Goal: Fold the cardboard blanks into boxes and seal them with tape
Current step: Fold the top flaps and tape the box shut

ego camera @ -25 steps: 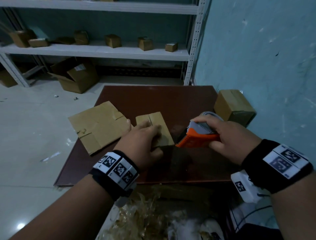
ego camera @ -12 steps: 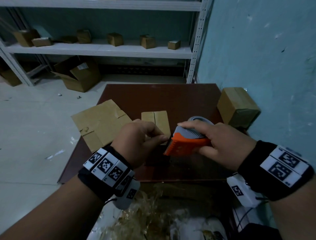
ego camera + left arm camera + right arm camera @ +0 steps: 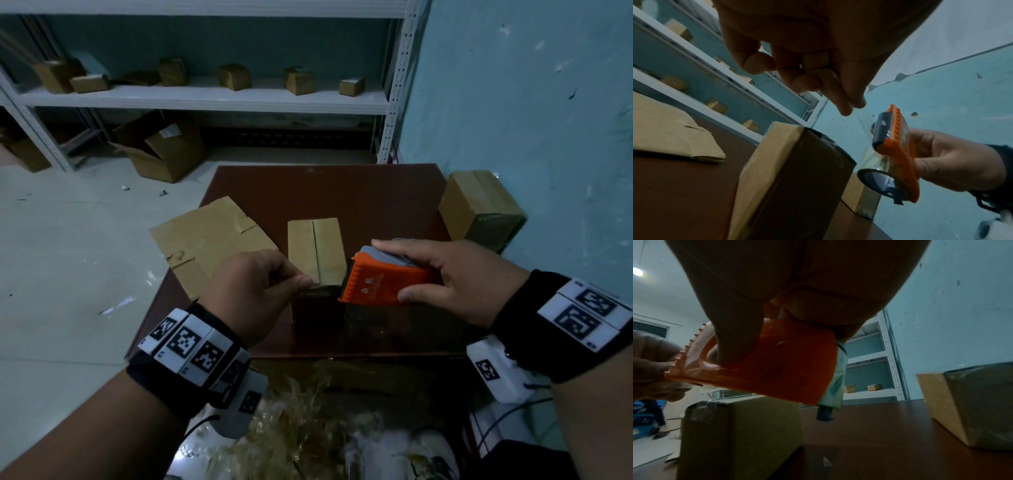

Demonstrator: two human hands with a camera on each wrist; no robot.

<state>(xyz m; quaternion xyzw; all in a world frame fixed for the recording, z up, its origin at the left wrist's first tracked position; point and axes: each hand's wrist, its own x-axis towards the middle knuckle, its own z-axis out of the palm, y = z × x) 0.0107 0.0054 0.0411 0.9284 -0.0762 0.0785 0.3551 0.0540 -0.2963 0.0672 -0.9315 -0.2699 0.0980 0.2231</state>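
A small folded cardboard box [image 3: 315, 255] stands upright mid-table, top flaps closed along a centre seam. My left hand [image 3: 299, 279] hovers at its near top edge; in the left wrist view the thumb and forefinger [image 3: 854, 105] pinch the end of a clear tape strip running from the dispenser. My right hand [image 3: 392, 269] grips the orange and grey tape dispenser [image 3: 373, 284] just right of the box, toothed edge toward my left hand. A flat cardboard blank [image 3: 209, 240] lies left of the box. The box [image 3: 742, 426] sits under the dispenser [image 3: 777, 363] in the right wrist view.
A sealed box [image 3: 479, 209] sits at the brown table's [image 3: 342, 192] right edge against the blue wall. Crumpled tape scraps [image 3: 301, 428] lie below the near edge. A white shelf [image 3: 205, 99] with several small boxes and an open carton [image 3: 164, 150] stand beyond.
My left hand came off the box top and took the tape end at the dispenser. The box now stands squarer, and the dispenser has moved closer to its near right edge.
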